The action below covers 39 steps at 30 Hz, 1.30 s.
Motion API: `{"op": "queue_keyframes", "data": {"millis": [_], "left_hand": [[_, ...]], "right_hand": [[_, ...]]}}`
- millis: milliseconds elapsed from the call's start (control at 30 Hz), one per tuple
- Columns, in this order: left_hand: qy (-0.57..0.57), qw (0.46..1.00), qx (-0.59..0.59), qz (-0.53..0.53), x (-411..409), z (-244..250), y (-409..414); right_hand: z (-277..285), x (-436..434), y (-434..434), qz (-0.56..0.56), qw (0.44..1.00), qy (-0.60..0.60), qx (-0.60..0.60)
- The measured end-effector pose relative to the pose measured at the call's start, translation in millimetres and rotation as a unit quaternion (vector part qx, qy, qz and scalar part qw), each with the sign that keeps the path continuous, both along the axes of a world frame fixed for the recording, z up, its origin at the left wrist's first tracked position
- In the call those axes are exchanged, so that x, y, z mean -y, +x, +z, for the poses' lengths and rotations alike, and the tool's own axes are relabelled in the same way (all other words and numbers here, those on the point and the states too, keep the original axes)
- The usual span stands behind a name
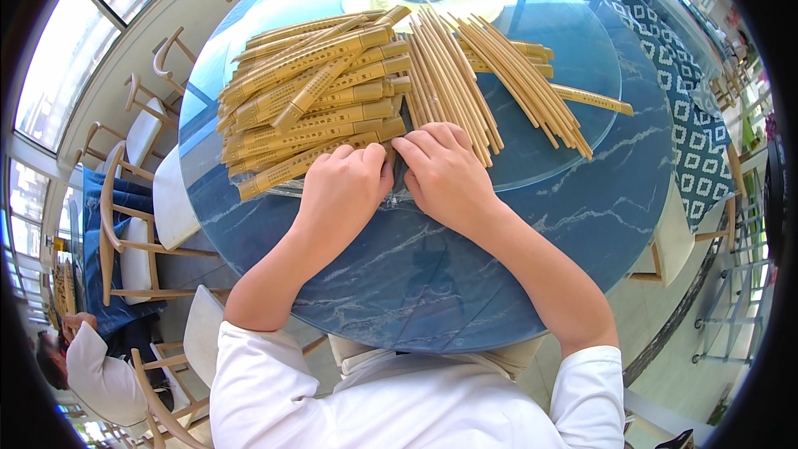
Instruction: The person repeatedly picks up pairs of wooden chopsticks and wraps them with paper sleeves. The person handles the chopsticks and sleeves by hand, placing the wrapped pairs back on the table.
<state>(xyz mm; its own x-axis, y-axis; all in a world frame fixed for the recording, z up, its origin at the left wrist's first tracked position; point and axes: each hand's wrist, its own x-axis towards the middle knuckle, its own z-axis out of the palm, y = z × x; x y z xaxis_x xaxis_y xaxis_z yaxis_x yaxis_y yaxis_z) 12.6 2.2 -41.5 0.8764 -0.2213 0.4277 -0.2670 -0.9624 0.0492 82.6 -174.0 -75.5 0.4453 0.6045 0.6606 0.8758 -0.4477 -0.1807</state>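
Observation:
My left hand [349, 178] and my right hand [444, 168] are close together, fingertips almost meeting at the near end of a pile of printed paper chopstick sleeves [312, 100]. The fingers of both hands are curled down, and whatever lies between them is hidden. Clear plastic film [393, 198] shows just below the left fingertips. Bare wooden chopsticks [446, 84] lie in a bundle beyond my right hand. Farther right, a second group of chopsticks [523, 75] rests partly over a few more sleeves [541, 57]. One sleeve [592, 100] points out to the right by itself.
Everything lies on a round blue marble-patterned table [436, 280] with a glass turntable [561, 165]. Wooden chairs with white seats [140, 249] stand at the left. A patterned cloth [686, 131] covers a table at the right. Another person [103, 362] sits at the lower left.

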Motion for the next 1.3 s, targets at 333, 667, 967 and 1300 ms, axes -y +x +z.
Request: {"op": "queue_keyframes", "data": {"millis": [333,667,967,1300], "left_hand": [[-0.012,0.999,0.006,-0.041,-1.3,0.0,1.4],[-0.121,0.990,0.005,-0.067,-1.6,5.1,7.1],[-0.142,0.985,0.054,-0.083,6.4,0.3,18.6],[-0.067,0.985,0.136,-0.080,2.2,7.4,18.6]], "right_hand": [[-0.2,2.1,-0.8,0.003,1.000,-0.009,-0.020],[0.6,3.3,2.2,0.043,0.996,0.062,-0.041],[32.2,44.2,32.0,-0.028,0.982,0.184,-0.039],[41.3,144.2,59.4,-0.162,0.845,0.443,-0.252]]}}
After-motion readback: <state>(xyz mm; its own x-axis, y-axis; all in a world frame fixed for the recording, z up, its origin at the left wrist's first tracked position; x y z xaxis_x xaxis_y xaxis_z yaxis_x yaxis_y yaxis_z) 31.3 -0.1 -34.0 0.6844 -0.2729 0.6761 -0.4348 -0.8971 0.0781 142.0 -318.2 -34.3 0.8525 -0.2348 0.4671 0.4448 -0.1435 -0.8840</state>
